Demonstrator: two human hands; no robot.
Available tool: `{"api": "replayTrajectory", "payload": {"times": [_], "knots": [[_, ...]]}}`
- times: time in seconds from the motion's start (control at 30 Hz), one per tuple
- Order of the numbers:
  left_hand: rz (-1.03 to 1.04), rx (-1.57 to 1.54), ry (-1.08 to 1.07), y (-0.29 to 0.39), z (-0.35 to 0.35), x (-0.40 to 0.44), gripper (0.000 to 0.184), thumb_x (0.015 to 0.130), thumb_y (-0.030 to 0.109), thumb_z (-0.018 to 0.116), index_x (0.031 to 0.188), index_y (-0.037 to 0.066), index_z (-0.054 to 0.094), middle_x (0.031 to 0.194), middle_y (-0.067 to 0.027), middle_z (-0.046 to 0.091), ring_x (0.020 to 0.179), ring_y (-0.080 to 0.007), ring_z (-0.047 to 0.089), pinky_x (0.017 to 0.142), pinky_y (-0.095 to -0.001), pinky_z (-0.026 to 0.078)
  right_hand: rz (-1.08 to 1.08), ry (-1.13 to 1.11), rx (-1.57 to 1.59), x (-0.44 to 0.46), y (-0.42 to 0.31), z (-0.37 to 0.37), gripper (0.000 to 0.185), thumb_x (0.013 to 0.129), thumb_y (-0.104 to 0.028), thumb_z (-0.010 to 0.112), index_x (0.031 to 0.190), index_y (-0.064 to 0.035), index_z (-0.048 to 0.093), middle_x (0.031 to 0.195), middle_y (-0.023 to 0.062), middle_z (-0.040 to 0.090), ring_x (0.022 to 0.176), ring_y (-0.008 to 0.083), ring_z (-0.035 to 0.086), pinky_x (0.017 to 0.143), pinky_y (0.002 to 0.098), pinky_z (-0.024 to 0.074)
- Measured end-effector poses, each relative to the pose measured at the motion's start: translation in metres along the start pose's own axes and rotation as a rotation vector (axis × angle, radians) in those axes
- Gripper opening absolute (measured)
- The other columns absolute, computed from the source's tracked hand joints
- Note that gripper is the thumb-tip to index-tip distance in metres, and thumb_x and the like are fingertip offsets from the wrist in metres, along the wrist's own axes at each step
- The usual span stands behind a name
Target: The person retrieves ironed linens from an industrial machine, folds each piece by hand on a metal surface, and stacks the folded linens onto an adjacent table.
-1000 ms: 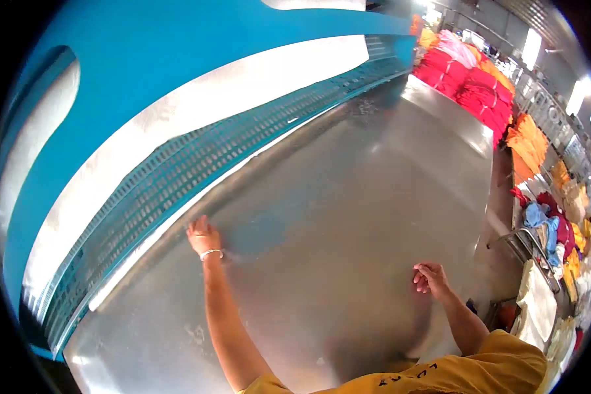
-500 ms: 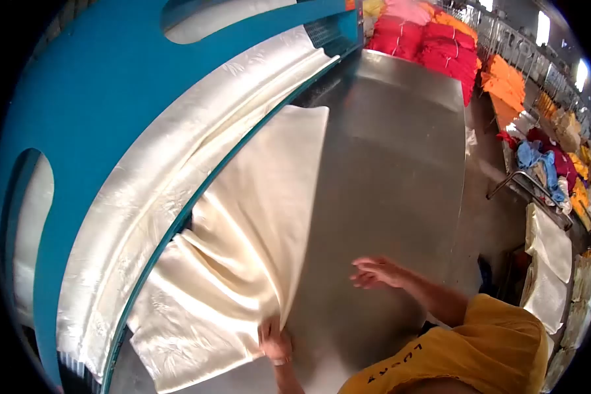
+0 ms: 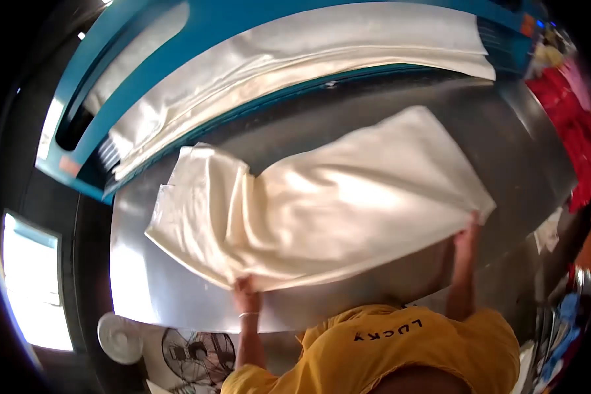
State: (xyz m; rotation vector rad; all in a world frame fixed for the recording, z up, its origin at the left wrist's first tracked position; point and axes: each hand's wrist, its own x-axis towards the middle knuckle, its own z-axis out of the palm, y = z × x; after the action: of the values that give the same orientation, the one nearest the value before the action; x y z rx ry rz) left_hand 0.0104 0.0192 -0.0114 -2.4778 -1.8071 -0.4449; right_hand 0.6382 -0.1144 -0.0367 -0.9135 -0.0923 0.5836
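Note:
A cream, shiny satin cloth (image 3: 354, 203) lies on the metal table, doubled over and wrinkled, with bunched folds toward its left part. My left hand (image 3: 247, 295), a thin band at its wrist, is closed on the near edge of this cloth, left of its middle. At the right end, my right hand (image 3: 466, 238) pinches the cloth near its corner. The near edge runs between the two hands. My fingertips are partly hidden by the fabric and slightly blurred.
Behind the metal table (image 3: 138, 282) stands a blue machine (image 3: 230, 41) with white fabric (image 3: 348, 43) lying along its slot. Red cloth stacks (image 3: 565, 125) are at the right. Below the table's left front are a black fan (image 3: 197, 354) and a pale round object (image 3: 119, 338).
My right hand, empty before, has taken hold of the cloth's right end. The cloth is now spread sideways across the table, away from the machine's edge. The view has turned left.

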Motion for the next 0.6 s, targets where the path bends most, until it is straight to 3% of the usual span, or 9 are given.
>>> {"api": "replayTrajectory", "payload": {"times": [0.1, 0.2, 0.3, 0.37, 0.4, 0.43, 0.47, 0.53, 0.6], "knots": [[0.047, -0.192, -0.235, 0.106, -0.019, -0.001, 0.045, 0.065, 0.009, 0.066, 0.109, 0.009, 0.055, 0.101, -0.0121, 0.053, 0.099, -0.0317, 0.047, 0.087, -0.0409, 0.039, -0.272, 0.19, -0.112, 0.03, -0.075, -0.056, 0.054, 0.085, -0.034, 0.055, 0.126, -0.0032, 0.038, 0.121, 0.0163, 0.046, 0.108, 0.0302, 0.047, 0.091, 0.0417, 0.0416], [0.14, -0.492, -0.237, 0.185, -0.027, 0.023, 0.057, 0.069, 0.022, 0.07, 0.121, 0.009, 0.048, 0.118, -0.0173, 0.048, 0.109, -0.0342, 0.044, 0.092, -0.0426, 0.039, -0.38, 0.221, -0.501, 0.04, -0.066, -0.01, 0.047, 0.085, -0.028, 0.054, 0.121, -0.0007, 0.041, 0.111, 0.0178, 0.051, 0.099, 0.0319, 0.051, 0.086, 0.042, 0.0422], [0.164, -0.897, -0.144, 0.27, -0.041, 0.069, 0.07, 0.075, 0.025, 0.069, 0.132, 0.005, 0.033, 0.127, -0.0168, 0.043, 0.119, -0.0318, 0.04, 0.094, -0.0383, 0.038, -0.397, -0.159, -1.036, -0.015, 0.016, 0.094, 0.041, 0.085, -0.021, 0.054, 0.117, 0.0019, 0.044, 0.1, 0.0192, 0.056, 0.09, 0.0336, 0.054, 0.081, 0.0423, 0.0427], [-0.024, -1.354, -0.167, 0.297, -0.033, 0.106, 0.084, 0.073, 0.023, 0.072, 0.137, 0.003, 0.02, 0.122, -0.0171, 0.045, 0.112, -0.0267, 0.045, 0.087, -0.0334, 0.041, -0.453, -0.702, -1.195, -0.089, 0.049, 0.153, 0.044, 0.082, -0.019, 0.058, 0.117, 0.003, 0.044, 0.104, 0.0219, 0.054, 0.094, 0.036, 0.052, 0.084, 0.0424, 0.0404], [-0.196, -1.645, -0.12, 0.296, -0.015, 0.126, 0.071, 0.073, 0.021, 0.071, 0.129, -0.001, 0.034, 0.112, -0.0147, 0.054, 0.098, -0.0223, 0.052, 0.079, -0.0333, 0.044, -0.478, -1.032, -1.171, -0.128, 0.056, 0.182, 0.049, 0.078, -0.018, 0.062, 0.117, 0.0033, 0.043, 0.111, 0.0241, 0.05, 0.101, 0.0379, 0.048, 0.089, 0.0423, 0.0379], [-0.22, -1.412, 0.13, 0.265, -0.002, 0.13, 0.043, 0.077, 0.015, 0.066, 0.111, -0.002, 0.046, 0.097, -0.011, 0.058, 0.086, -0.0189, 0.054, 0.071, -0.033, 0.046, -0.458, -1.34, -1.099, -0.167, 0.063, 0.21, 0.055, 0.074, -0.018, 0.066, 0.118, 0.0036, 0.042, 0.117, 0.0263, 0.046, 0.108, 0.0397, 0.045, 0.093, 0.0423, 0.0353], [-0.297, -1.138, 0.352, 0.235, 0.01, 0.134, 0.018, 0.081, 0.01, 0.061, 0.093, -0.002, 0.059, 0.082, -0.0074, 0.062, 0.075, -0.0156, 0.055, 0.063, -0.0327, 0.047, -0.76, -1.391, -1.145, -0.184, 0.075, 0.205, 0.049, 0.072, -0.015, 0.067, 0.114, 0.0028, 0.047, 0.114, 0.0231, 0.05, 0.105, 0.0376, 0.048, 0.09, 0.0413, 0.0383], [-0.595, -2.06, 0.356, 0.106, 0.009, 0.106, 0.009, 0.085, 0.008, 0.057, 0.089, 0.0, 0.061, 0.074, -0.0055, 0.062, 0.055, -0.0086, 0.051, 0.043, -0.0252, 0.04, -0.718, -1.235, -1.087, -0.204, 0.068, 0.216, 0.041, 0.07, -0.012, 0.067, 0.106, 0.0012, 0.053, 0.111, 0.018, 0.053, 0.103, 0.0348, 0.05, 0.088, 0.0417, 0.0398], [-0.908, -1.347, 0.537, 0.016, 0.002, 0.082, 0.019, 0.08, 0.014, 0.065, 0.095, 0.004, 0.061, 0.064, 0.0009, 0.056, 0.045, -0.0077, 0.045, 0.039, -0.024, 0.038, -0.744, -1.14, -1.309, -0.176, 0.093, 0.179, 0.036, 0.067, -0.009, 0.067, 0.101, -0.0006, 0.056, 0.113, 0.0151, 0.053, 0.105, 0.033, 0.05, 0.088, 0.0427, 0.04]]}}
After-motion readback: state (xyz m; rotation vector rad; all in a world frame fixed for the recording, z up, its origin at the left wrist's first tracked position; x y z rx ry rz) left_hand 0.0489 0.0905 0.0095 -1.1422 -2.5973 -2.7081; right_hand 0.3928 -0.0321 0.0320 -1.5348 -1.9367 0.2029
